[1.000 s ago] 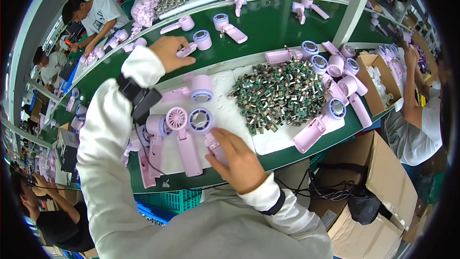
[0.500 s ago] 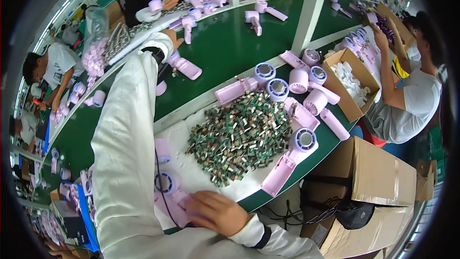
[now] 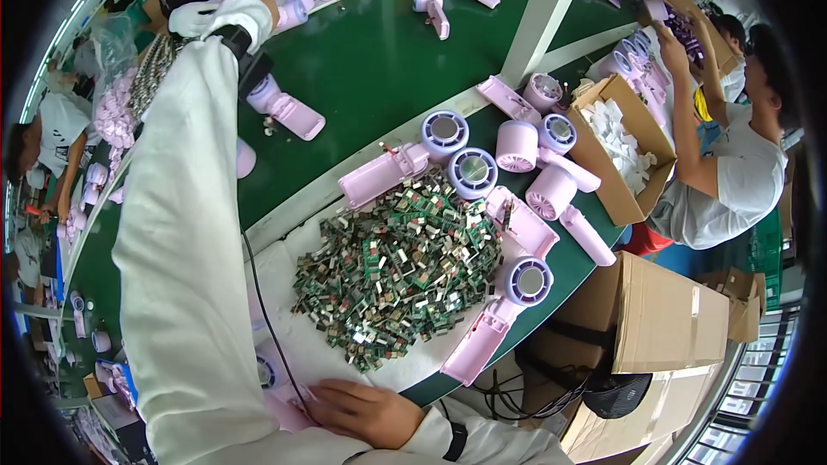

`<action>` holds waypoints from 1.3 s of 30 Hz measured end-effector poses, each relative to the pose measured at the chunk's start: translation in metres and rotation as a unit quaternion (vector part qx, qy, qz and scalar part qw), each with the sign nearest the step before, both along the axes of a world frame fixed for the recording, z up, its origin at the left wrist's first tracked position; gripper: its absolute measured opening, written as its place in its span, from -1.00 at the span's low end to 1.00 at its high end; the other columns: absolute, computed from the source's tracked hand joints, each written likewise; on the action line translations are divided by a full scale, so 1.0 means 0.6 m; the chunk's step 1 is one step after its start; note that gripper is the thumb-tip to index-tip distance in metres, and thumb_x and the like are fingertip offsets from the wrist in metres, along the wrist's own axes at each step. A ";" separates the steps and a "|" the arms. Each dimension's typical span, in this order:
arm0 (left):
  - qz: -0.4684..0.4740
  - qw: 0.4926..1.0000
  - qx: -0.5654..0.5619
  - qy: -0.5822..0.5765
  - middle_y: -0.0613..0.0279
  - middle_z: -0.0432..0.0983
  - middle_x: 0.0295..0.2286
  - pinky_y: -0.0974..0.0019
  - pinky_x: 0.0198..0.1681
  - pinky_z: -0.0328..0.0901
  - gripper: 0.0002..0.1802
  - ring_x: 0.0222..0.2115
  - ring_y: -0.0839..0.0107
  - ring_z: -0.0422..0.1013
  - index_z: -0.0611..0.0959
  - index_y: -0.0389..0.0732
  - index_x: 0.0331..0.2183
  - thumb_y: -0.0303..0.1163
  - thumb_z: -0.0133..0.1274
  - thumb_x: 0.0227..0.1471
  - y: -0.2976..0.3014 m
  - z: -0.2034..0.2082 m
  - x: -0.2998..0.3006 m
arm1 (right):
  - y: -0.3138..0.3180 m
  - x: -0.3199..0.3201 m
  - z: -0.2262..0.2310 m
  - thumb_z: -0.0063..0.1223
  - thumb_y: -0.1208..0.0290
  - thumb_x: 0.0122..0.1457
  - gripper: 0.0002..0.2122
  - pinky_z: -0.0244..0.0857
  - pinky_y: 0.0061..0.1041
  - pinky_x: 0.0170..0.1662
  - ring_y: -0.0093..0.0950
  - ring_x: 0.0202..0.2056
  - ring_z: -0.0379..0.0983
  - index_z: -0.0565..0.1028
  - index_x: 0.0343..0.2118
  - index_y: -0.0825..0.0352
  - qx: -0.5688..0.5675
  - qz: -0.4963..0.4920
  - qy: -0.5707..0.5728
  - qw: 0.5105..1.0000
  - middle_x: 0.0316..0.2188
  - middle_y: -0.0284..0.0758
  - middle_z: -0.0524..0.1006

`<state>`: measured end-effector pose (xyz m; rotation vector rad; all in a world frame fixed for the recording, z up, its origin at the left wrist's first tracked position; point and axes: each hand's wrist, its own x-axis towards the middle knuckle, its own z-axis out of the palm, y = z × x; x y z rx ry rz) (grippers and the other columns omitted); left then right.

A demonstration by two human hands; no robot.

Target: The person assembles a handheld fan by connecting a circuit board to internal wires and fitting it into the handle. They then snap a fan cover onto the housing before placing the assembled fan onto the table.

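Note:
My left arm stretches far across the green belt, a dark band at its wrist. Only part of my left hand point(image 3: 270, 15) shows, beside a pink fan head point(image 3: 293, 12) at the far edge; its grip is hidden. Near the bottom, my right hand point(image 3: 362, 413) curls its fingers over a pink handheld fan housing point(image 3: 287, 405), partly covered by my left sleeve and crossed by a black cable point(image 3: 269, 319). A heap of small green circuit boards point(image 3: 396, 267) lies ahead on a white sheet point(image 3: 323, 353). Opened pink fans with lilac rims, such as one fan point(image 3: 527, 281), surround it.
A cardboard box of white pieces point(image 3: 616, 142) stands to the right. Larger cartons point(image 3: 663, 310) and loose black cables point(image 3: 500, 400) are at lower right. A pale post point(image 3: 543, 17) rises by the belt point(image 3: 370, 60), which carries several fans. Co-workers sit around.
My left hand has reached farther away, toward the fans at the far edge. My right hand stays at the pink fan housing. The whole view has shifted a little.

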<state>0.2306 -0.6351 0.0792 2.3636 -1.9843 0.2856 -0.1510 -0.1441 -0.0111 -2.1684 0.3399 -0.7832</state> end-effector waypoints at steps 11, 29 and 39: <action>-0.050 0.915 -0.113 0.385 0.39 0.37 -0.59 0.48 -0.64 0.08 -0.62 -0.64 0.61 0.27 0.62 -0.26 -0.17 -0.12 0.01 0.29 0.687 0.297 -0.226 | 0.010 -0.016 0.002 0.29 0.36 0.14 -0.82 0.47 -0.32 -0.05 -0.23 -0.05 0.52 0.63 -0.25 0.32 0.055 -0.044 -0.088 0.994 -0.07 -0.18 0.57; 0.132 0.729 -0.026 0.671 0.36 0.33 -0.67 0.42 -0.63 0.11 -0.73 -0.67 0.67 0.22 0.51 -0.28 -0.32 -0.31 -0.13 0.39 1.020 -0.078 -0.537 | 0.062 -0.144 0.023 0.27 0.61 0.05 -0.83 0.24 -0.62 -0.56 -0.55 -0.67 0.37 0.65 -0.26 0.34 0.064 -0.299 -0.179 0.935 -0.61 -0.36 0.50; -0.062 0.942 0.019 0.329 0.15 0.46 -0.61 0.29 -0.61 0.30 -0.83 -0.70 0.21 0.40 0.52 -0.25 -0.32 -0.36 0.08 0.25 1.001 -0.081 -0.517 | 0.025 -0.152 0.018 0.20 0.62 0.08 -0.71 0.26 -0.60 -0.54 -0.63 -0.66 0.33 0.65 -0.09 0.29 0.122 -0.251 -0.033 0.960 -0.57 -0.35 0.51</action>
